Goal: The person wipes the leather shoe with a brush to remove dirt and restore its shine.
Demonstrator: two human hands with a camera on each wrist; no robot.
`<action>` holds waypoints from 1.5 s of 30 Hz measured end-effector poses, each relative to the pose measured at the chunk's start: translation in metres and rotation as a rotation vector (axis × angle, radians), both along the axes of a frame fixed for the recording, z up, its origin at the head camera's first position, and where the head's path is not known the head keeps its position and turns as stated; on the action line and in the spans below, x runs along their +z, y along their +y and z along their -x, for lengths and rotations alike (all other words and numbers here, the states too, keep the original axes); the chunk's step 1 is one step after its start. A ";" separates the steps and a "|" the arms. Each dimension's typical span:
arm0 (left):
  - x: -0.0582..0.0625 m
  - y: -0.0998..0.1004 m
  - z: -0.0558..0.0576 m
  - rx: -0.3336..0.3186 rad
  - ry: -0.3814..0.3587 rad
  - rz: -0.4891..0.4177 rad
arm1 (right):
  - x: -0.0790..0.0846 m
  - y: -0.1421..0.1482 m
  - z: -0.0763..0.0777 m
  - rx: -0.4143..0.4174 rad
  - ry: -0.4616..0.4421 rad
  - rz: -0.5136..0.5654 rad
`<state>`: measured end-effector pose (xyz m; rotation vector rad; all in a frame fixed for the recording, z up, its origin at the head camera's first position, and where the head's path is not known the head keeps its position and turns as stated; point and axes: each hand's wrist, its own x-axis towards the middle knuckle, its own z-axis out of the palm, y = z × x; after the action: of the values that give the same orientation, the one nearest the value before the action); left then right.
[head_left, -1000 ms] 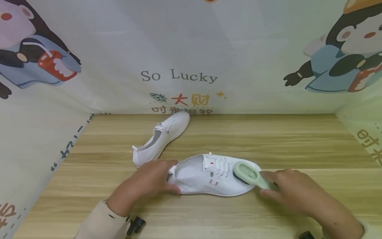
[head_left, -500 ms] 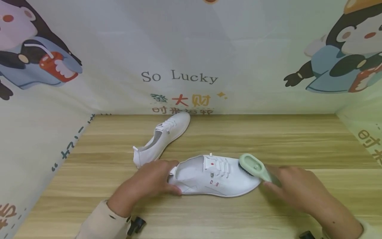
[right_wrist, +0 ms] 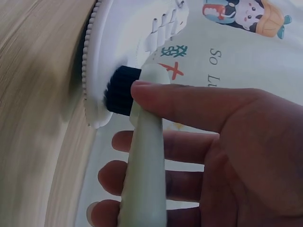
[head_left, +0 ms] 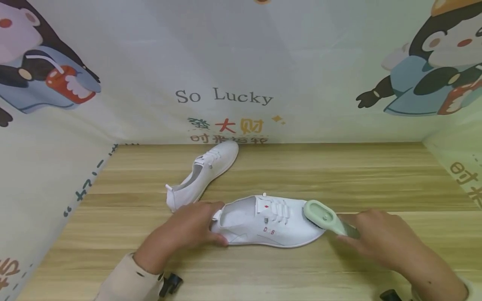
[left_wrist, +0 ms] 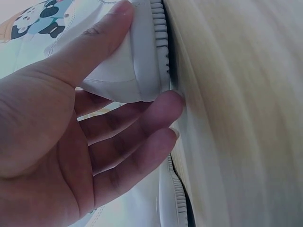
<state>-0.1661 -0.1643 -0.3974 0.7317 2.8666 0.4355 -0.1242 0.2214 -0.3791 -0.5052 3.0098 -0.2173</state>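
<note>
A white lace-up shoe [head_left: 241,225] lies on the wooden surface, toe to the right. My left hand [head_left: 197,223] grips its heel; in the left wrist view the thumb [left_wrist: 106,35] presses the near side and the fingers reach round behind. My right hand [head_left: 376,234] holds a pale green brush [head_left: 320,215] by its handle, fingers wrapped round it in the right wrist view. The brush's dark bristles [right_wrist: 122,91] touch the shoe's toe. The second white shoe [head_left: 205,173] stands behind, angled with its toe at the back wall; its heel is next to my left hand.
The wood-grain tabletop [head_left: 361,179] is bounded by a printed back wall [head_left: 312,83] and side walls of the same sheet. Black clip-like pieces [head_left: 171,285] show near both wrists at the front edge.
The brush has shifted over the toe, first away toward the far side and right, then slightly back toward me. My left hand and both shoes stay in place.
</note>
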 end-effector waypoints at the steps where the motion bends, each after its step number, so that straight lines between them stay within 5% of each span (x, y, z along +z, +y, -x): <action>1: 0.000 0.000 0.000 0.003 0.002 0.000 | 0.000 0.000 0.000 0.004 -0.004 0.004; 13: -0.003 -0.002 -0.001 0.025 -0.002 0.009 | -0.004 -0.009 -0.002 0.078 -0.014 0.052; 25: -0.004 -0.001 0.000 0.029 0.000 0.008 | -0.009 -0.018 0.002 0.008 0.096 0.062; 36: -0.006 0.000 0.000 0.029 -0.009 0.010 | -0.006 -0.009 0.003 -0.046 -0.011 0.028; 45: -0.003 0.000 -0.001 0.028 -0.002 0.006 | -0.001 0.000 -0.001 -0.014 -0.031 -0.005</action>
<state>-0.1647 -0.1643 -0.4008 0.6903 2.8779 0.4313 -0.1227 0.2213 -0.3804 -0.4761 2.9843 -0.2170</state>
